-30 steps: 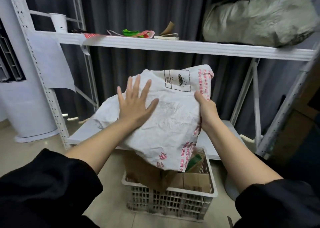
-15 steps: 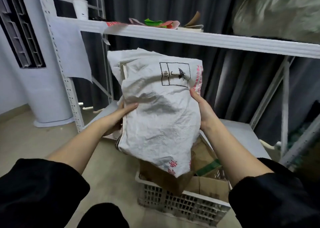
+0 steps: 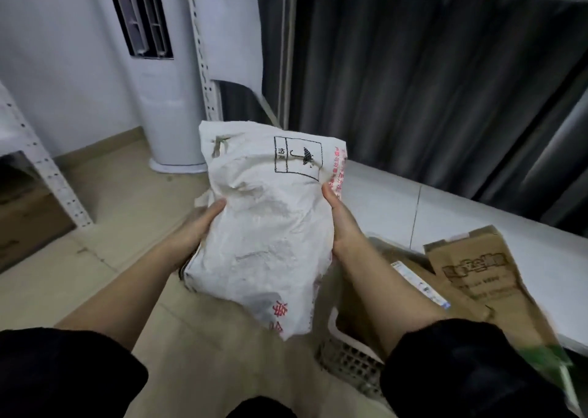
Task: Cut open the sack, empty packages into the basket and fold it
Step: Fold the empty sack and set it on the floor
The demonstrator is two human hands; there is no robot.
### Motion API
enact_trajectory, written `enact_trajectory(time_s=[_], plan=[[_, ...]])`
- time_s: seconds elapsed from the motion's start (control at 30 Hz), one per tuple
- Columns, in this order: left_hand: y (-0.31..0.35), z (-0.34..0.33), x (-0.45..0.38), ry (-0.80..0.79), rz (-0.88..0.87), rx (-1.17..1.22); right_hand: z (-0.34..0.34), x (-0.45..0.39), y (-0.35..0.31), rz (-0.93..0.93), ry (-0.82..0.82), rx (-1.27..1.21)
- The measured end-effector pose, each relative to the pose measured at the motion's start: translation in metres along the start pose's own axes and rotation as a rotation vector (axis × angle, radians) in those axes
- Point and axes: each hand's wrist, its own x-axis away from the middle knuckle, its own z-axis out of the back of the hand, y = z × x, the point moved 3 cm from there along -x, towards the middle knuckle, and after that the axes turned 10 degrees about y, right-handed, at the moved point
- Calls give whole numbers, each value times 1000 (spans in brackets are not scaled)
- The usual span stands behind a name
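Both grips clamp the folded sack (image 3: 270,227): left hand (image 3: 203,223), right hand (image 3: 340,223) at its side edges. It looks light, limp, woven, probably slippery; I judge edge holds best.

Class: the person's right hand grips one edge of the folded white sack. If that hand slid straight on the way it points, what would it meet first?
Past the sack, the right hand would probably reach the low white shelf or the dark curtain; depth is unclear.

We count two hands, the left hand (image 3: 203,223) and the right hand (image 3: 342,223), on one white sack (image 3: 267,227). Beside them we see one white basket (image 3: 350,354) with at least two brown packages (image 3: 483,277), one white cylindrical appliance (image 3: 165,99), and one dark curtain (image 3: 429,83).
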Motion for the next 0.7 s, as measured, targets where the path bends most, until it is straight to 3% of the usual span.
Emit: enact_trajectory(time_s=[0.13, 0.2, 0.3, 0.4, 0.5, 0.7], plan=[[-55, 24, -28, 352, 154, -259, 3, -59, 65, -62, 56, 14], [-76, 23, -34, 535, 85, -445, 7, -84, 97, -116, 39, 0], [-98, 17, -35, 699, -169, -669, 20, -115, 139, -185, 33, -17], [-133, 12, -45, 667, -289, -807, 43, -141, 182, -261, 77, -17], [-178, 6, -59, 490, -374, -1053, 71, -166, 225, -317, 141, -23], [-261, -12, -76, 136, -257, -1319, 129, -192, 275, -316, 379, 15]])
